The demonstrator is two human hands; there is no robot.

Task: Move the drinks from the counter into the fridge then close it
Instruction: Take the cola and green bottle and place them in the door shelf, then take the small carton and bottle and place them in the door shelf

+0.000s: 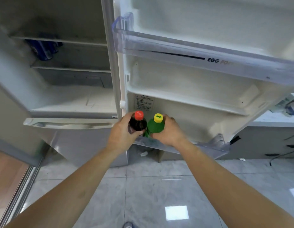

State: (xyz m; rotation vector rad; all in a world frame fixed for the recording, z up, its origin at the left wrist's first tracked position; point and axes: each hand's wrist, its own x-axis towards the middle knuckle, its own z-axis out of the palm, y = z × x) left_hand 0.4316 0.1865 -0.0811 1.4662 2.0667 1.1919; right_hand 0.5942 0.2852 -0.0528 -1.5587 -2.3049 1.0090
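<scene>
- We hold one bottle in each of our hands, both upright and side by side at the lowest bin (208, 148) of the open fridge door (200, 112).
- Our left hand (121, 134) curls round the dark cola bottle (137, 124), the one with the red cap; our fingers wrap its shoulder just below the cap.
- Our right hand (169, 130) curls round the green bottle (155, 125), the one with the yellow cap, gripping it from the right side.
- The two bottles touch or nearly touch each other; their lower parts sit behind the clear front rail of the bin, and we cannot tell whether they rest on its floor.
- Above them the door carries a white moulded shelf and, higher up, a clear tray (192, 53) marked "EGG".
- To the left the fridge (68, 99) stands open, and blue cans (44, 50) lie on a shelf deep inside it.
- Below that compartment is the closed lower door with its long handle (68, 125).
- At the far right edge a table (274, 120) shows, with some blurred things on it.
- The floor (159, 186) under us is pale glossy tile.
</scene>
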